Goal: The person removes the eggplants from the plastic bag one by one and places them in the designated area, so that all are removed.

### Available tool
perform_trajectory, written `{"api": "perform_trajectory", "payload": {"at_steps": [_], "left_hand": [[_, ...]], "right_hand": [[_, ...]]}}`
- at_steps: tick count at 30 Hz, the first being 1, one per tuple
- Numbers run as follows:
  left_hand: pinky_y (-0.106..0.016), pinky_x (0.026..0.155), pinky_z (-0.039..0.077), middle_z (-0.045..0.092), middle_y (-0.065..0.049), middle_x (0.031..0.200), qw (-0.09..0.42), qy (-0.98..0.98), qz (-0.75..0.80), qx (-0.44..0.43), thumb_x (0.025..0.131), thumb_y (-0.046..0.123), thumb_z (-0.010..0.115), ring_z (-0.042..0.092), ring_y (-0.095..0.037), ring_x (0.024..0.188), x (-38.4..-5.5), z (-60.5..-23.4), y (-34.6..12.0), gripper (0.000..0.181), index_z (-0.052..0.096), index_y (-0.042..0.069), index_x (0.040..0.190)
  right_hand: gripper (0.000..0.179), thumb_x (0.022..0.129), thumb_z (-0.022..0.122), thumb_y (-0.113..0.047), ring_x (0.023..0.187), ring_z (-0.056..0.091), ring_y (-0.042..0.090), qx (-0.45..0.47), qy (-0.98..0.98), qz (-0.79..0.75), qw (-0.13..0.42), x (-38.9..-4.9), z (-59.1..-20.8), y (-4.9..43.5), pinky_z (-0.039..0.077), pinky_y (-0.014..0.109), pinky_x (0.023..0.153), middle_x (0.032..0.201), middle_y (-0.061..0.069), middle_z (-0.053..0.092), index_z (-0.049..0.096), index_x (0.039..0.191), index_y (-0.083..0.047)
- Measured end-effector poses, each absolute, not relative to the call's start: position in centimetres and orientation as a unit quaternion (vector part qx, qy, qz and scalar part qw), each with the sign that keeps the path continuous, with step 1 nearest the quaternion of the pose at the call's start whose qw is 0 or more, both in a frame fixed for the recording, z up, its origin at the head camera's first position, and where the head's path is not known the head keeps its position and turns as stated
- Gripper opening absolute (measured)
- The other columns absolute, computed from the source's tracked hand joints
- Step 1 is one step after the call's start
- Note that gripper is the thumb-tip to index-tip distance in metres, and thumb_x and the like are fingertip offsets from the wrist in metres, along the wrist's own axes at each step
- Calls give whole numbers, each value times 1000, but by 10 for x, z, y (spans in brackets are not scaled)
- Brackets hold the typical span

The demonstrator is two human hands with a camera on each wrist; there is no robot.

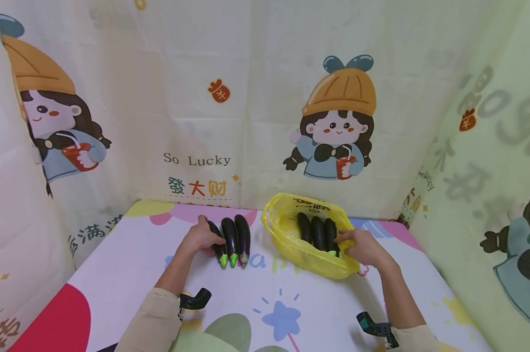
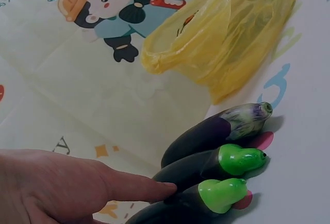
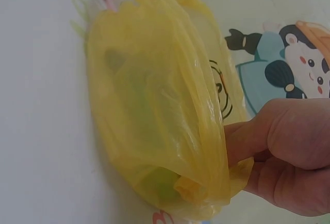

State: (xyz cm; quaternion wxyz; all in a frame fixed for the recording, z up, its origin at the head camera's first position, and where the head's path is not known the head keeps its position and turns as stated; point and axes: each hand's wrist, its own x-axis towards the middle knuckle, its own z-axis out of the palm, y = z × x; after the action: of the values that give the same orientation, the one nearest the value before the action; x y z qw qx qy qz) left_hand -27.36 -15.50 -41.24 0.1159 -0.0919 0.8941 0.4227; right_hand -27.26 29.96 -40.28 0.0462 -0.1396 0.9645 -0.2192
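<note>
Three glossy dark eggplants lie side by side on the table's left half, stem ends toward me. My left hand [image 1: 201,237] is at the leftmost eggplant [image 2: 180,206], one digit laid across it toward the middle eggplant [image 2: 193,167]; the other fingers are mostly hidden on its far side. The third eggplant [image 2: 216,131] has a paler, streaked stem end. To the right, a yellow plastic bag [image 1: 286,249] stands open with three more eggplants [image 1: 318,233] inside. My right hand [image 1: 363,247] holds the bag's right rim, thumb inside, close to the rightmost eggplant there.
A printed white cloth [image 1: 229,298] covers the table, with the bag near its back edge. Cartoon-printed curtains [image 1: 256,112] enclose it at the back and both sides. A black wrist camera is strapped to each wrist.
</note>
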Motion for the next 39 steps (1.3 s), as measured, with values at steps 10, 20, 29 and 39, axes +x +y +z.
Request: {"api": "perform_trajectory", "payload": {"at_steps": [10, 20, 29, 39], "left_hand": [[-38, 82, 60, 53, -42, 134, 102, 901, 413, -79, 89, 17, 81, 75, -29, 70, -278, -413, -160, 98, 14, -6, 157], [-36, 75, 62, 49, -45, 139, 109, 898, 420, -76, 89, 15, 80, 75, -29, 72, -280, -417, -161, 99, 13, -7, 158], [-37, 74, 61, 49, -43, 139, 104, 905, 406, -77, 89, 19, 79, 73, -28, 74, -280, -415, -157, 102, 10, -9, 158], [-34, 68, 61, 48, -40, 139, 127, 896, 416, -87, 90, 25, 79, 71, -29, 73, -278, -413, -157, 106, 5, -4, 161]], "right_hand": [[39, 85, 64, 7, 138, 43, 59, -142, 964, -219, 44, -273, -402, 296, 51, 64, 103, 148, 25, 58, 78, 120, -5], [39, 86, 65, 6, 139, 42, 59, -136, 965, -219, 50, -271, -404, 296, 51, 64, 103, 148, 23, 58, 78, 120, -6], [39, 85, 64, 6, 139, 43, 58, -137, 967, -211, 48, -272, -401, 297, 52, 63, 102, 148, 24, 58, 78, 120, -6], [39, 86, 64, 6, 140, 41, 58, -133, 967, -212, 55, -271, -400, 297, 52, 62, 103, 149, 24, 57, 78, 121, -5]]}}
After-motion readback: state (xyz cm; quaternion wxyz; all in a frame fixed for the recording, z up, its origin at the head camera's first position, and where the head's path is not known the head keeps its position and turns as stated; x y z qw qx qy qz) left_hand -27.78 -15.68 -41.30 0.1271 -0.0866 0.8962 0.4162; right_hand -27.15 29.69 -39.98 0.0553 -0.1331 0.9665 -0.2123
